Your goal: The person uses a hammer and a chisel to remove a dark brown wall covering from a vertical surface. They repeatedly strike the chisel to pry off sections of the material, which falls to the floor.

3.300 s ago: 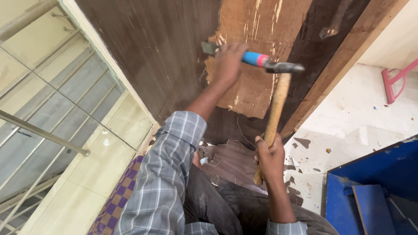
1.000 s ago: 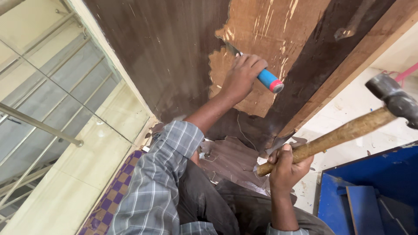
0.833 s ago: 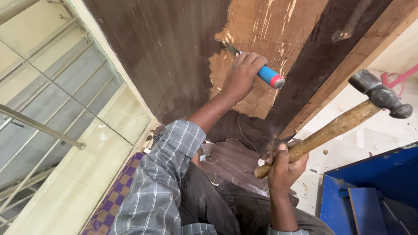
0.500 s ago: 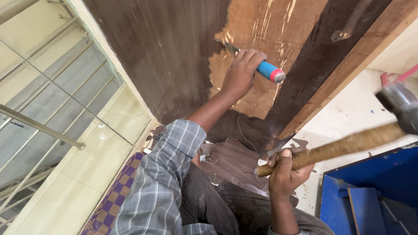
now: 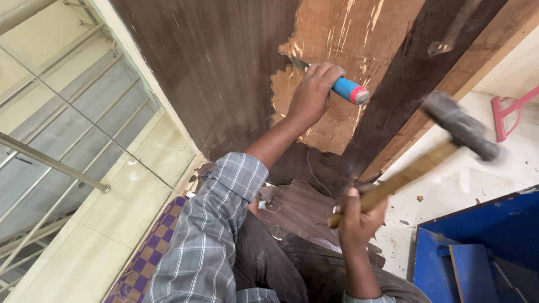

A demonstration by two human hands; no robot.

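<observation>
My left hand (image 5: 312, 94) grips a chisel with a blue and red handle (image 5: 349, 90); its metal blade (image 5: 297, 62) is pressed against the edge of dark brown veneer on a wooden door panel (image 5: 224, 67). A patch of bare light wood (image 5: 348, 39) shows where the veneer is gone. My right hand (image 5: 357, 216) holds the wooden handle (image 5: 401, 178) of a hammer. Its blurred metal head (image 5: 461, 126) is raised to the right of the chisel's handle end, apart from it.
Peeled veneer pieces (image 5: 306, 210) lie on my lap. A blue box (image 5: 483, 247) stands at the lower right on the white floor (image 5: 494, 163). A red object (image 5: 514, 109) is at the right edge. A glass railing with a metal bar (image 5: 56, 165) runs along the left.
The hammer head has swung in from the far right toward the chisel's handle end. My left hand and the chisel have held their place on the panel.
</observation>
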